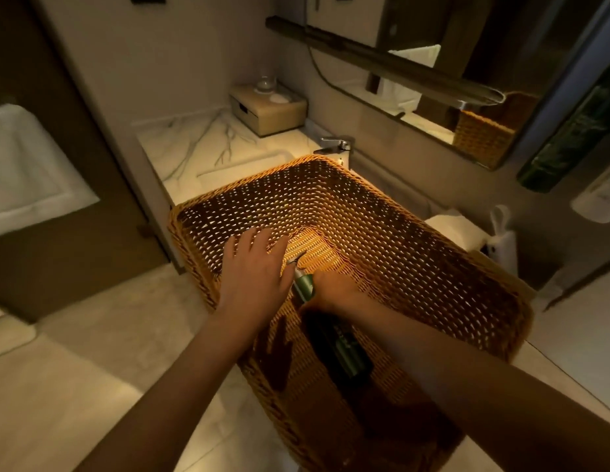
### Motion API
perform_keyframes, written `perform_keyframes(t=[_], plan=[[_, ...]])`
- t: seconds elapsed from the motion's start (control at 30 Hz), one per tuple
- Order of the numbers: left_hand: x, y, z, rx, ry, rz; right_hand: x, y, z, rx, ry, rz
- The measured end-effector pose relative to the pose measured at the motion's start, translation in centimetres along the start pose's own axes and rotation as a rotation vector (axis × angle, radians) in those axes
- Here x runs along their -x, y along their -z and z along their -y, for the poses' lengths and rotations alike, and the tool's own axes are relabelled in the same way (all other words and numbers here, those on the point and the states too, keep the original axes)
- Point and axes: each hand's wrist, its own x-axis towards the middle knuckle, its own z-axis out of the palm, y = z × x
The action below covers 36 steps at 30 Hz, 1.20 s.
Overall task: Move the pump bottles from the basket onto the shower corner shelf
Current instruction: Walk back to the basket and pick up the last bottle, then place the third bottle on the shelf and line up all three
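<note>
A deep woven wicker basket (382, 212) stands on the vanity counter, seen from above. Inside it a dark green pump bottle (344, 349) lies on its side, its neck and pump head (298, 264) pointing away from me. My right hand (331, 292) reaches into the basket and wraps the bottle's upper part near the neck. My left hand (254, 270) hovers inside the basket just left of the pump, fingers spread, holding nothing. The shower corner shelf is out of view.
A marble counter (194, 144) holds a beige tissue box (268, 109), a chrome faucet (334, 146) and a sink partly hidden by the basket. A mirror (416, 80) hangs behind. A dark green bottle (569, 131) stands at the far right. Pale floor tiles lie below left.
</note>
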Motion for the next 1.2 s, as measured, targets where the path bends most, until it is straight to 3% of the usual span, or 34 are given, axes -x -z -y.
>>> perform_keyframes(t=[0.17,0.27,0.53,0.63,0.73,0.83,1.03,1.2], plan=[[0.5,0.5,0.2,0.044,0.139,-0.014,-1.3,0.9,-1.2,-0.301,-0.055,0.178],[1.1,0.9,-0.1,0.016,0.177,-0.035,-1.3,1.7,-2.3,-0.366,-0.015,0.177],[2.8,2.8,-2.4,0.053,0.369,0.070,3.7,10.1,-3.0,-0.432,0.373,-0.257],[3.0,4.7,-4.0,0.266,0.462,0.011,7.5,14.0,-2.1,-0.541,0.556,-0.382],[4.2,7.2,-5.8,0.595,0.588,-0.051,11.6,16.5,-0.6,-0.671,0.733,-0.429],[6.6,9.3,-7.2,0.777,0.710,-0.119,15.2,17.0,0.8,-0.748,0.900,-0.456],[12.5,13.1,-8.2,1.123,0.917,-0.257,20.0,14.5,4.3,-0.940,1.095,-0.306],[17.4,15.9,-5.0,1.313,0.997,-0.426,22.9,11.4,9.5,-0.939,1.195,-0.220]])
